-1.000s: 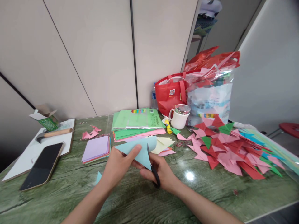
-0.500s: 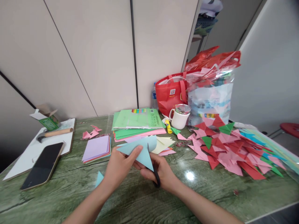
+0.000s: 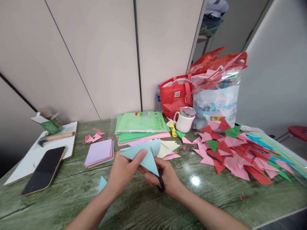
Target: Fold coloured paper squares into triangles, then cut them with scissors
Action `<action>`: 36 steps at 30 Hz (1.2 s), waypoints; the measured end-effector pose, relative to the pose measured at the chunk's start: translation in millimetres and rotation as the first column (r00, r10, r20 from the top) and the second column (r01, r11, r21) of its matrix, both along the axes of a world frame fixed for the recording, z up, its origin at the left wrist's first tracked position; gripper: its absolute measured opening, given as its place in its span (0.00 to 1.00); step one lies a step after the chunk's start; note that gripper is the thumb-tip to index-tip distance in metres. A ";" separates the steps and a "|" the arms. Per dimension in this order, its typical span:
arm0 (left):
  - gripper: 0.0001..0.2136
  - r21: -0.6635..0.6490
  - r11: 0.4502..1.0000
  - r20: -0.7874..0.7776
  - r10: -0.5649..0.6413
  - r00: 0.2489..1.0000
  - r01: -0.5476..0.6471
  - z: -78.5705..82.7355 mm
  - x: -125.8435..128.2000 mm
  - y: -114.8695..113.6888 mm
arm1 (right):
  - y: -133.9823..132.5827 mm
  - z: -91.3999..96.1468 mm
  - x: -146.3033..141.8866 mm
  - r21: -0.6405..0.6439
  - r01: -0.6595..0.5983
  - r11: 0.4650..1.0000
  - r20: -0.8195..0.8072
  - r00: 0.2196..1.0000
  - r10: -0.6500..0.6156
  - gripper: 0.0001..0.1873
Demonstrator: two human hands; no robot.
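Observation:
My left hand point(image 3: 123, 172) pinches a light blue sheet of paper point(image 3: 146, 156) above the green table, thumb on top. My right hand point(image 3: 165, 179) is closed around black-handled scissors point(image 3: 160, 184), whose blades run up into the blue sheet. A small light blue offcut point(image 3: 102, 184) lies on the table just left of my left wrist.
A stack of coloured square paper point(image 3: 98, 152) and green sheet packs point(image 3: 140, 126) lie behind my hands. A heap of folded triangles point(image 3: 235, 153) fills the right. A white mug point(image 3: 184, 121), glue stick point(image 3: 172, 130), red bag point(image 3: 176, 95) and plastic bag point(image 3: 216, 95) stand at the back. Phone point(image 3: 44, 170) and hammer point(image 3: 56, 137) lie left.
The scissors have worked a little farther up the blue sheet, and the cut flap hangs more apart. Both hands have stayed almost in place.

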State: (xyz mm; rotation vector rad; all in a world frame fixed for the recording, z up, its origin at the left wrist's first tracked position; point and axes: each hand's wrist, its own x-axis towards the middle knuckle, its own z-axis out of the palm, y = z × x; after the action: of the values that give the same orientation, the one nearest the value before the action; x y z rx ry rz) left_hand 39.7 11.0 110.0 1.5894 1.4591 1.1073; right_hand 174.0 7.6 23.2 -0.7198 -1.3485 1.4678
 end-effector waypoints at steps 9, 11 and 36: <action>0.12 -0.007 1.000 0.018 -0.012 1.000 0.012 -1.2 1.2 -0.6 | 0.4 -3.6 0.7 -0.017 0.057 0.998 0.021 0.998 -0.056 0.18; 0.11 -0.015 0.999 0.055 -0.040 0.998 0.041 -0.4 2.7 -1.5 | 1.8 -4.2 0.7 0.002 0.084 0.996 0.003 0.996 -0.084 0.17; 0.12 -0.044 0.996 0.051 -0.069 0.996 0.071 -3.5 4.1 -2.5 | 2.3 9.4 -0.2 -0.092 0.110 0.990 -0.054 0.992 -0.116 0.21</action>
State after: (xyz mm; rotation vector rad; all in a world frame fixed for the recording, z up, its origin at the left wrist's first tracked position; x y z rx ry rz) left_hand 43.8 8.5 106.5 1.5589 1.3764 1.0582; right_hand 173.8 9.8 32.6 -0.7909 -1.1844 1.4545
